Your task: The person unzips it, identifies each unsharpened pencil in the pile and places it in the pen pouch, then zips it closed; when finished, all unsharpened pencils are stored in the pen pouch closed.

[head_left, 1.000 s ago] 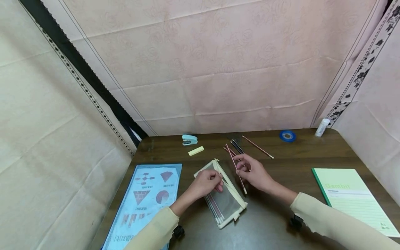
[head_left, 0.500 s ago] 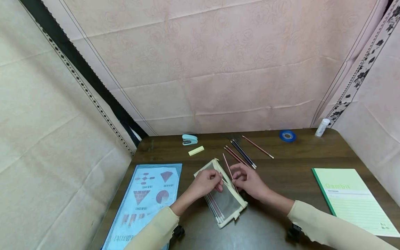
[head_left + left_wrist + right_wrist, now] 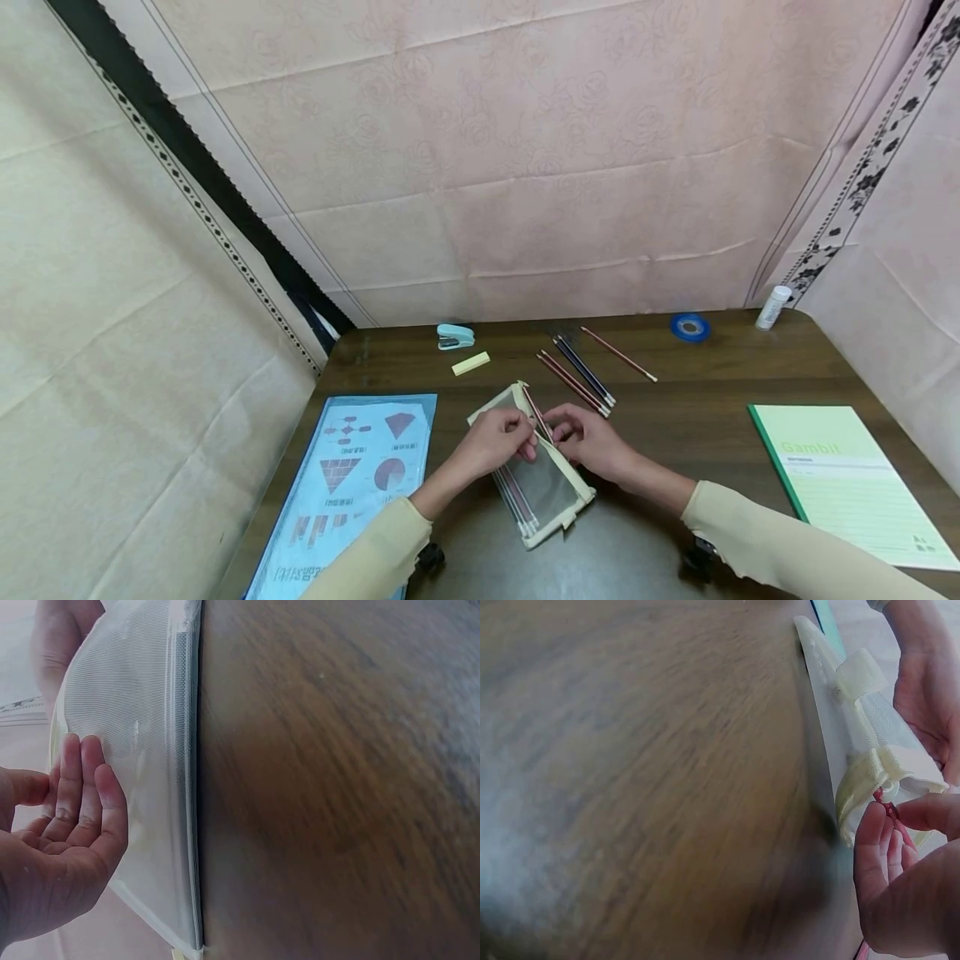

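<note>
A cream zip pencil case [image 3: 551,496] with a mesh front lies slanted at the centre of the table, several pencils visible through its lower left. My left hand [image 3: 497,440] pinches its upper edge between thumb and index finger, the other fingers lying along the mesh in the left wrist view. At the case's right-hand opening, my right hand [image 3: 587,440] pinches a red pencil [image 3: 534,407]. In the right wrist view that pencil's end [image 3: 889,806] is at the mouth of the case, with part of it hidden by the fingers.
Red pencils [image 3: 570,381] and dark pencils [image 3: 585,371] lie beyond the right hand, with another pencil [image 3: 618,353] farther back. A stapler [image 3: 455,336], yellow strip [image 3: 471,362], blue tape roll [image 3: 690,327] and white-capped tube [image 3: 773,307] stand behind. A blue folder [image 3: 360,483] and green notebook [image 3: 847,483] flank the case.
My right hand has moved left and toward the case, bringing the red pencil from beside the other pencils to the case's opening. The left hand has stayed in place on the case.
</note>
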`<action>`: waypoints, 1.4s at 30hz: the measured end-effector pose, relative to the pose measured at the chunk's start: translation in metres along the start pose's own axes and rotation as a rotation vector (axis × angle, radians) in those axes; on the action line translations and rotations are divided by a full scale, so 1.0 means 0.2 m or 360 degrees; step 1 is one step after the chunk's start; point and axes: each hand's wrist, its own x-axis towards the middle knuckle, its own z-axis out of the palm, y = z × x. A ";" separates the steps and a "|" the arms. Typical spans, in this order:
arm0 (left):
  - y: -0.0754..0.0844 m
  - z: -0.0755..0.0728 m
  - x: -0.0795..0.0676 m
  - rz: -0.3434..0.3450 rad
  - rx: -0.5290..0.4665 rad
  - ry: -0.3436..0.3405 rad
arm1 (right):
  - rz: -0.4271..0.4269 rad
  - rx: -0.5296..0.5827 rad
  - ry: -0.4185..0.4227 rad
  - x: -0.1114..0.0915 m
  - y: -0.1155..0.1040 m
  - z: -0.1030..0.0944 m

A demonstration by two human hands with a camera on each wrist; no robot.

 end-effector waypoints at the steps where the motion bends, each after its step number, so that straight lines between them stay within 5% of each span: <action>1: 0.00 0.00 0.00 0.0003 -0.0001 -0.0001 | -0.0003 -0.0002 -0.0007 0.00 0.01 0.00; 30: 0.00 0.01 -0.01 0.0022 0.0022 0.0019 | -0.0137 -0.0209 0.0161 0.02 0.04 0.02; 42: 0.00 0.00 -0.03 -0.0017 0.0042 0.0023 | -0.0143 -0.0253 0.0211 0.13 -0.01 -0.06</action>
